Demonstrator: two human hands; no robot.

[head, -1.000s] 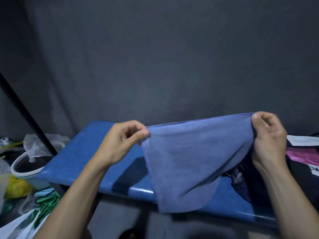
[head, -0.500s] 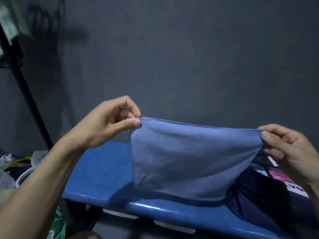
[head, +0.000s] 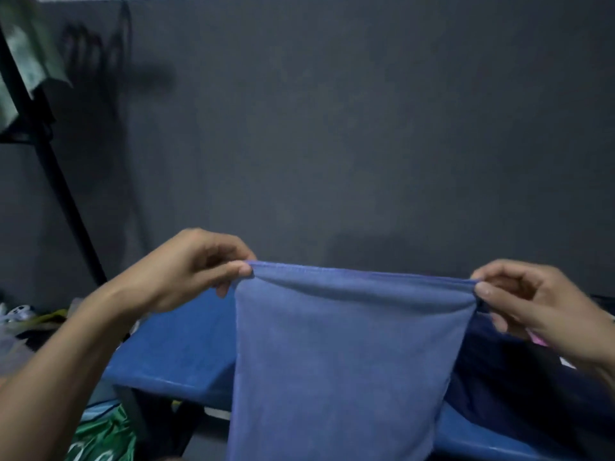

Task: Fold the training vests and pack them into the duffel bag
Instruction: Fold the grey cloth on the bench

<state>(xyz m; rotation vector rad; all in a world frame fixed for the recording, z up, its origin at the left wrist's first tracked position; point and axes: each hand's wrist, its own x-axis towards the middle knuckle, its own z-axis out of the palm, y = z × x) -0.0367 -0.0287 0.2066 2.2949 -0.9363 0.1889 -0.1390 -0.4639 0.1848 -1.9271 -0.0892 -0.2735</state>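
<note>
A thin pinch, a long drop

We hold the blue vest (head: 339,357) stretched in the air above the blue desk (head: 179,354); our left hand (head: 189,271) pinches one top corner, our right hand (head: 532,301) the other; if either pinch slips, the cloth likely swings lopsided or drops past the desk edge; we see no duffel bag for certain

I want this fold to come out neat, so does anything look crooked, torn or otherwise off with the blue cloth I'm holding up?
Nothing stands out. The blue fabric vest hangs smooth from its hemmed top edge, pinched at one corner by the left hand and at the other by the right hand, over the blue glossy table. No tear or stain shows.
</note>
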